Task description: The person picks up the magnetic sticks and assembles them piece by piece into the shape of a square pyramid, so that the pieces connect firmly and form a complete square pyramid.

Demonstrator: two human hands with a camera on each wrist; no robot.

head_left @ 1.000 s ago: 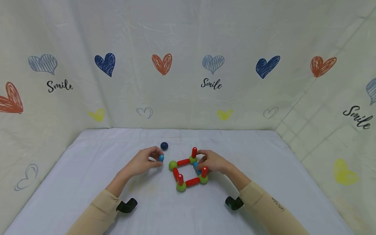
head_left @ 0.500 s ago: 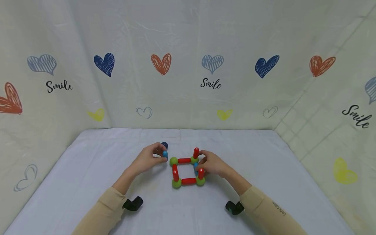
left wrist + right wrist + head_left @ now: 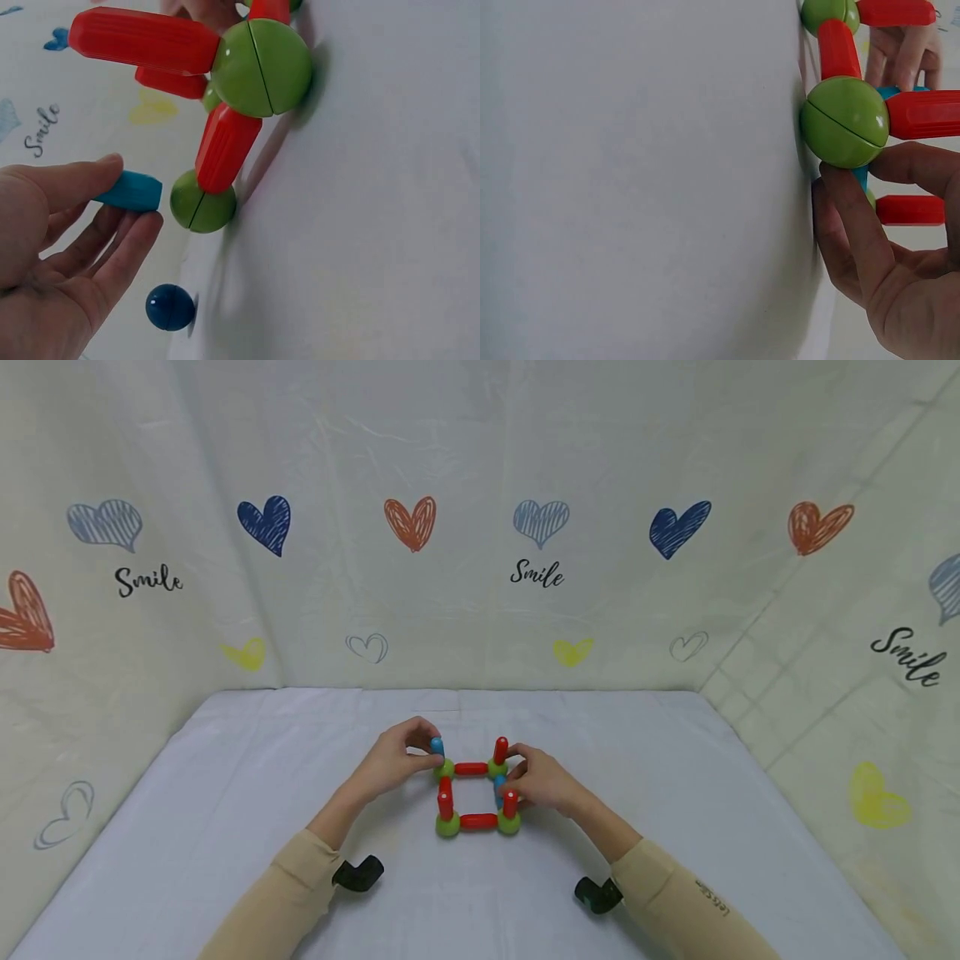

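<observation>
A square frame of green balls and magnetic rods lies on the table, with red rods along three sides and a blue side rod (image 3: 499,787) on the right. Red upright rods (image 3: 501,750) stand on three of its balls. Between thumb and fingers, my left hand (image 3: 393,760) pinches a short blue rod (image 3: 135,191), upright over the back-left green ball (image 3: 202,202). A small gap separates rod and ball in the left wrist view. My right hand (image 3: 551,783) grips the frame's right side around the blue side rod, its fingers touching the near-right green ball (image 3: 845,121).
A dark blue ball (image 3: 170,307) rests on the table behind the frame; the left hand hides it in the head view. White cloth covers the table (image 3: 630,735). A curtain (image 3: 465,610) printed with hearts closes off the back and sides.
My left hand has carried the blue rod rightward to above the back-left ball. The frame has turned slightly and squared up, with the right hand still gripping its right side.
</observation>
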